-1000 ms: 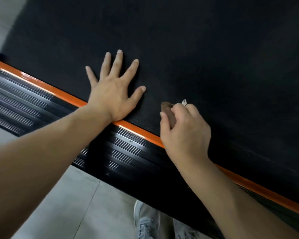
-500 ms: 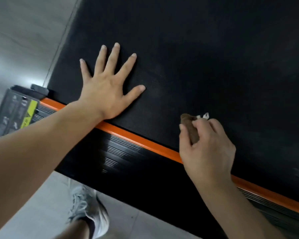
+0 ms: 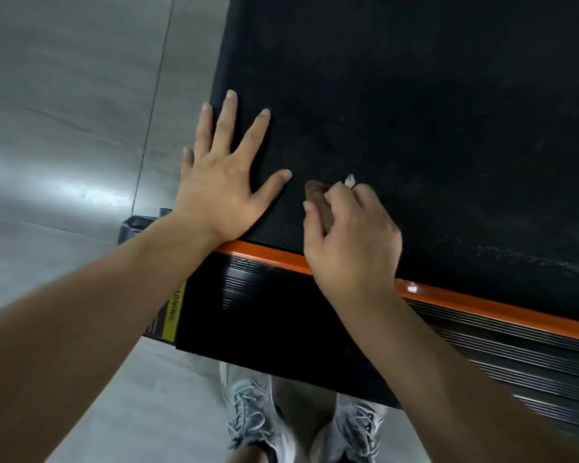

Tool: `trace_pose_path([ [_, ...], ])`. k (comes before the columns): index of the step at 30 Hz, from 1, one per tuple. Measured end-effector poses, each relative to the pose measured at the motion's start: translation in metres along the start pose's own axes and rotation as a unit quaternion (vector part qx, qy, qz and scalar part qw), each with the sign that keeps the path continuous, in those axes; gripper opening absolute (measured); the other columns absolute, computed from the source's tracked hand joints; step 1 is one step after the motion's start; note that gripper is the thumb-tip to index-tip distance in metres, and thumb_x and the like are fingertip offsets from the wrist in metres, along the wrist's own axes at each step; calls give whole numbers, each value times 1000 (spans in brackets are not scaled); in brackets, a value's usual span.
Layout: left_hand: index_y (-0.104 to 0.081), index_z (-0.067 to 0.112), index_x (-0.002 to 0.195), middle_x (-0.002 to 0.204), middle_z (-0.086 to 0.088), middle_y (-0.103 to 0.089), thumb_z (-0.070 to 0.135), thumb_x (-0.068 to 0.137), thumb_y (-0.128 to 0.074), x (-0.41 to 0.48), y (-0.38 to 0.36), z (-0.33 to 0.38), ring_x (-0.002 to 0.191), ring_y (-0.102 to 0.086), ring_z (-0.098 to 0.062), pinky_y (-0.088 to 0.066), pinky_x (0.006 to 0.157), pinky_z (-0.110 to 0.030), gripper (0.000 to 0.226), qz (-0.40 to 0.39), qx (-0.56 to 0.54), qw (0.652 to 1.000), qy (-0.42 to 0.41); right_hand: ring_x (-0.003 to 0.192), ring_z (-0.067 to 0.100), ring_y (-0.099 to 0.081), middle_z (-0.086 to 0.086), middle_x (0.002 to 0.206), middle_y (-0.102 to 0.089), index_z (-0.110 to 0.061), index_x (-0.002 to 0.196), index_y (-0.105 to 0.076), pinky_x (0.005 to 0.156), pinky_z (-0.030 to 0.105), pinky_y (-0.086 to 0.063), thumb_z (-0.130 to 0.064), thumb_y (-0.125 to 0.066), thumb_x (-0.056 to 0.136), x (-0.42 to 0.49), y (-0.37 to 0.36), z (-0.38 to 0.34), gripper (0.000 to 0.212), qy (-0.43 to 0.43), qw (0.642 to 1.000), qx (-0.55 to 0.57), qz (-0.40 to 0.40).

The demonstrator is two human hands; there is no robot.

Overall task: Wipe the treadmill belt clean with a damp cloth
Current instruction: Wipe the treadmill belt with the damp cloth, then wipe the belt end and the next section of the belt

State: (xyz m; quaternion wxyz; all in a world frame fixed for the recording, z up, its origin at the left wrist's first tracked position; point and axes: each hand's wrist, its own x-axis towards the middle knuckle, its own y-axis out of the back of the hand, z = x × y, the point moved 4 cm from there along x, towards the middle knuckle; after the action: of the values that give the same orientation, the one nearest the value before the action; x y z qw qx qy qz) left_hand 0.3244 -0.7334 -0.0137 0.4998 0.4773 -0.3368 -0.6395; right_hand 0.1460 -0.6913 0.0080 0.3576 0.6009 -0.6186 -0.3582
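The black treadmill belt [image 3: 415, 111] fills the upper right, with faint pale smudges near its right side. My left hand [image 3: 224, 182] lies flat on the belt near its rear left corner, fingers spread. My right hand [image 3: 351, 242] is just to the right of it, fingers curled round a small brown cloth [image 3: 320, 203] with a white bit at its far end, held down on the belt close to the orange edge strip [image 3: 482, 304].
A ribbed black side rail [image 3: 281, 312] runs below the orange strip, ending at a yellow warning label [image 3: 174, 309]. Grey tiled floor [image 3: 64, 111] lies to the left. My two grey sneakers [image 3: 251, 416] stand on the floor beside the rail.
The view has shifted toward the belt's rear end. Both hands have moved toward that end along the belt; the right hand with the cloth now sits close beside the left thumb.
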Motion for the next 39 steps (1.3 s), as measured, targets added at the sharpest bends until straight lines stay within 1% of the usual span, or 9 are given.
trace_pose_path([
  [5,-34,27,159,171,-5,-13,52,96,-56,3,17,-24,156,-12,-32,-34,117,-53,71,6,-73,997,-18,63,13,-46,2,80,-56,-14,85,-64,54,24,-31,-32,-72,89,2,-12,-20,20,7,1000,7,4],
  [10,-46,21,150,157,-10,-35,45,97,-60,10,22,-49,141,-36,-33,-40,105,-39,60,23,-101,992,-66,62,16,-50,2,81,-56,-13,86,-65,54,23,-32,-32,-68,91,4,-33,-59,20,29,1000,7,3],
  [14,-55,22,144,143,0,-50,33,104,-56,30,31,-87,127,-52,-16,-54,100,-42,42,2,-211,975,-71,62,17,-53,2,81,-58,-12,86,-68,56,21,-32,-30,-68,91,3,-53,-93,19,6,999,-4,38],
  [16,-56,23,143,139,1,-55,35,105,-54,36,38,-114,121,-56,-15,-55,97,-43,40,-16,-207,976,-70,63,18,-54,3,83,-58,-11,87,-70,55,21,-36,-29,-68,91,3,-62,-112,19,13,999,-6,50],
  [21,-61,25,137,130,-2,-63,51,97,-48,37,78,-195,118,-62,-24,-52,98,-41,49,-51,-156,984,-63,74,23,-58,6,87,-60,-8,95,-74,65,28,-46,-27,-69,92,9,-76,-142,20,30,999,-17,33],
  [24,-64,23,133,128,-6,-65,52,94,-49,29,114,-246,121,-62,-29,-49,97,-37,51,-58,-119,990,-50,85,24,-60,6,92,-63,-7,102,-75,75,40,-54,-30,-67,94,11,-84,-172,26,39,999,0,12],
  [27,-65,27,131,129,-3,-65,56,89,-47,21,157,-291,118,-64,-28,-52,97,-43,54,-54,-110,992,-26,86,27,-61,6,93,-64,-9,103,-75,75,47,-53,-31,-66,94,23,-100,-232,26,51,998,14,12],
  [33,-63,29,128,122,0,-66,61,86,-40,12,256,-348,113,-64,-29,-54,93,-46,58,-4,-102,995,-1,94,23,-58,1,95,-61,-14,104,-73,67,37,-54,-37,-63,91,41,-93,-347,28,67,996,51,13],
  [39,-61,26,132,123,-5,-66,56,89,-43,6,349,-366,113,-64,-32,-53,93,-46,55,32,-104,994,14,92,23,-57,0,94,-58,-15,106,-72,66,41,-54,-39,-59,94,52,-41,-419,30,94,994,62,-14],
])
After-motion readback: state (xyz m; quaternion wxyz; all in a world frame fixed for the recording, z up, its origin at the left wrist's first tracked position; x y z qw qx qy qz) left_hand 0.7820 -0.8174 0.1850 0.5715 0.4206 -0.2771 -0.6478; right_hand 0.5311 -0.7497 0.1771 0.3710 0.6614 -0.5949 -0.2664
